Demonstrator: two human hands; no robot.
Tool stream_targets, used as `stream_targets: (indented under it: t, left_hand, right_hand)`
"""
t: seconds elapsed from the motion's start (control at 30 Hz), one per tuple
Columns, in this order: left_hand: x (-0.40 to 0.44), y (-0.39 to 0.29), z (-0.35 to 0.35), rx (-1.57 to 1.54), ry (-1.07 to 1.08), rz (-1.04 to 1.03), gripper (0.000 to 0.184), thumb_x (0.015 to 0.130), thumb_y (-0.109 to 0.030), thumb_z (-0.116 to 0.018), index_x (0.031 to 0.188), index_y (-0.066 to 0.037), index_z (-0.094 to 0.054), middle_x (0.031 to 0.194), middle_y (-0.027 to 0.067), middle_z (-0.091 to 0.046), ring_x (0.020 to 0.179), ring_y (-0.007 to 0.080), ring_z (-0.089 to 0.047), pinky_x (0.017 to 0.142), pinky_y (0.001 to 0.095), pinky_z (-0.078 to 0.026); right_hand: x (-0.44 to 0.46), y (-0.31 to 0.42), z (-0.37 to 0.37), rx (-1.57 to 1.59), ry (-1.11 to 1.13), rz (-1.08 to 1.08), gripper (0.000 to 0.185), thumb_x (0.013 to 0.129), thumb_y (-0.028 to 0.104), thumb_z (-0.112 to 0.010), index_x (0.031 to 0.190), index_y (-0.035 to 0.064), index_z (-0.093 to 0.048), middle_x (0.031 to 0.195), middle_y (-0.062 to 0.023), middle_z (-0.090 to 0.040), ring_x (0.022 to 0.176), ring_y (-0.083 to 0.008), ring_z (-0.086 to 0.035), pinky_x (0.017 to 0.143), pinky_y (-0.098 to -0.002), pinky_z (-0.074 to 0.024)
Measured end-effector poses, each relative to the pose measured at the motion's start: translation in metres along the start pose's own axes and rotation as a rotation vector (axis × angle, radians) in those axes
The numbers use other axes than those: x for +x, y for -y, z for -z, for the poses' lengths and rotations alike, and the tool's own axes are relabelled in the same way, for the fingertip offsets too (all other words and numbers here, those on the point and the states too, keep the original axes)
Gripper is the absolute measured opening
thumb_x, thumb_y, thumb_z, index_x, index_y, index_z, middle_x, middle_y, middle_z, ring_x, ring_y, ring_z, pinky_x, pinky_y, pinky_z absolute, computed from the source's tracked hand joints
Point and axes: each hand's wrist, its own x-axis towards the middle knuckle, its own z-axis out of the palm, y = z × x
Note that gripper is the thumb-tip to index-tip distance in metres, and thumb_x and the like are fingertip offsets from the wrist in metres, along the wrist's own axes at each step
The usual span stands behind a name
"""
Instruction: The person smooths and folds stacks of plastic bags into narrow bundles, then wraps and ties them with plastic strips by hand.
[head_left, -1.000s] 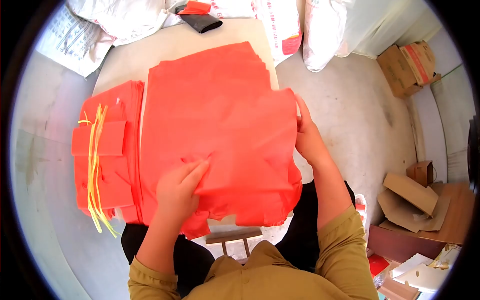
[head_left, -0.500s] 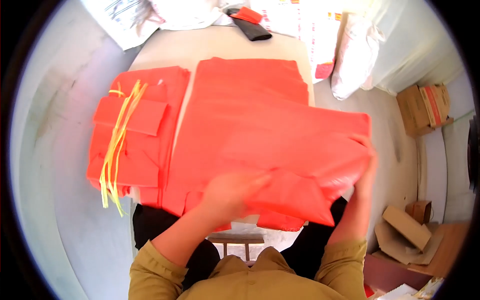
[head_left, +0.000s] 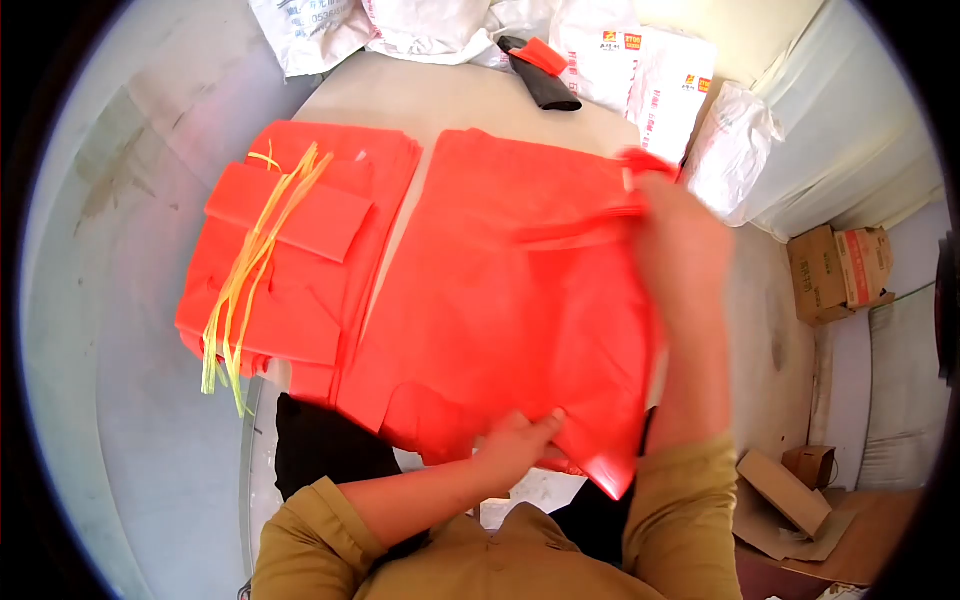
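Note:
A large red plastic bag point(head_left: 480, 270) lies flat on top of a red pile in front of me, with its right side lifted and creased. My left hand point(head_left: 520, 445) pinches its near edge, thumb on top. At the far right corner, my right hand point(head_left: 685, 235) is closed round bunched red plastic, partly smeared by motion; its fingertips are hidden. Left of the pile sits a stack of folded red bags point(head_left: 290, 240), with yellow strips point(head_left: 262, 255) lying across it.
The pale table point(head_left: 400, 90) has white printed sacks point(head_left: 600, 60) along its far edge, plus a black roll point(head_left: 545, 80) with a red piece on it. Another white sack point(head_left: 735, 150) stands at the right. Cardboard boxes point(head_left: 820, 275) and an opened carton point(head_left: 790, 500) are farther right.
My right hand has moved away from me to the far right corner, folding the bag's overhanging right side inward. My left hand has shifted right and nearer to me. The view has tilted slightly.

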Motion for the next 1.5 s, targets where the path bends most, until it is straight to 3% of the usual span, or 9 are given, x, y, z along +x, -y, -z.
stream_targets:
  t: [0.1,0.43,0.53,0.63,0.93,1.23,1.33,1.43,1.5]
  left_hand:
    - [0.052,0.046,0.016,-0.602,0.047,-0.195,0.032,0.107,-0.027,-0.057,0.123,0.001,-0.057,0.121,0.0114,-0.066,0.112,0.0239,-0.068,0.094,0.0388,-0.057]
    - [0.059,0.076,0.019,-0.635,-0.018,-0.273,0.034,0.109,-0.023,-0.054,0.132,0.002,-0.058,0.128,0.0117,-0.067,0.113,0.0248,-0.069,0.091,0.0424,-0.061]
    - [0.061,0.079,0.021,-0.629,-0.007,-0.28,0.032,0.109,-0.023,-0.053,0.13,0.001,-0.06,0.128,0.0109,-0.068,0.112,0.0239,-0.069,0.089,0.0415,-0.062]
    - [0.067,0.083,0.018,-0.659,-0.015,-0.305,0.032,0.109,-0.023,-0.053,0.13,0.001,-0.06,0.127,0.01,-0.068,0.111,0.0233,-0.069,0.087,0.0404,-0.062]
    - [0.065,0.08,0.016,-0.696,-0.03,-0.234,0.03,0.109,-0.024,-0.054,0.122,0.001,-0.064,0.124,0.01,-0.069,0.109,0.0229,-0.069,0.089,0.0413,-0.061]
    - [0.047,0.06,0.013,-0.717,0.039,-0.253,0.033,0.11,-0.024,-0.054,0.133,0.0,-0.055,0.13,0.011,-0.066,0.115,0.0278,-0.066,0.095,0.0435,-0.055]
    - [0.045,0.048,0.007,-0.8,0.07,-0.304,0.038,0.111,-0.026,-0.054,0.141,-0.002,-0.049,0.129,0.0104,-0.066,0.12,0.0272,-0.066,0.101,0.041,-0.052]
    - [0.054,0.043,0.015,-0.719,0.209,-0.326,0.042,0.111,-0.023,-0.053,0.145,-0.001,-0.043,0.134,0.0118,-0.061,0.125,0.0249,-0.063,0.114,0.037,-0.047]
    - [0.052,0.037,0.022,-0.551,0.195,-0.244,0.038,0.111,-0.023,-0.053,0.141,-0.001,-0.049,0.128,0.0114,-0.063,0.122,0.0235,-0.064,0.11,0.0346,-0.049]
  right_hand:
    - [-0.001,0.053,-0.068,0.154,0.213,0.13,0.038,0.092,0.008,-0.06,0.13,0.0092,-0.064,0.114,-0.0105,-0.071,0.101,-0.0313,-0.069,0.081,-0.0437,-0.0564]
    - [-0.078,-0.024,-0.143,0.472,0.237,-0.206,0.06,0.095,0.025,-0.072,0.148,0.0024,-0.054,0.138,-0.0208,-0.065,0.128,-0.0382,-0.061,0.108,-0.0436,-0.0486]
    - [-0.075,-0.039,-0.133,0.604,0.494,-0.48,0.068,0.094,0.032,-0.073,0.148,-0.0033,-0.052,0.136,-0.0222,-0.066,0.129,-0.0373,-0.062,0.105,-0.0456,-0.0501]
    - [-0.079,-0.047,-0.146,0.54,0.454,-0.356,0.076,0.091,0.035,-0.076,0.152,-0.0021,-0.05,0.14,-0.0235,-0.064,0.132,-0.0381,-0.06,0.106,-0.0448,-0.0493]
    - [-0.055,-0.076,-0.156,0.819,0.842,-0.602,0.052,0.087,0.032,-0.079,0.126,-0.0011,-0.067,0.114,-0.0149,-0.074,0.107,-0.0254,-0.071,0.087,-0.038,-0.0547]
    - [0.005,0.002,-0.038,0.333,0.349,-0.018,0.033,0.089,0.01,-0.071,0.121,0.004,-0.069,0.105,-0.0182,-0.07,0.104,-0.0378,-0.066,0.09,-0.0441,-0.0528]
    - [0.02,0.001,-0.063,0.087,-0.018,0.151,0.026,0.087,0.011,-0.077,0.109,0.0039,-0.066,0.116,-0.0131,-0.069,0.11,-0.0346,-0.063,0.096,-0.0468,-0.0475]
    - [0.023,0.018,-0.074,0.132,-0.26,0.104,0.039,0.087,0.01,-0.077,0.124,0.0064,-0.067,0.134,-0.0133,-0.064,0.126,-0.0356,-0.056,0.11,-0.0483,-0.0412]
    - [-0.001,0.007,-0.104,0.255,-0.129,0.113,0.045,0.087,0.011,-0.077,0.13,0.0075,-0.066,0.137,-0.0135,-0.062,0.129,-0.0369,-0.054,0.113,-0.05,-0.0387]
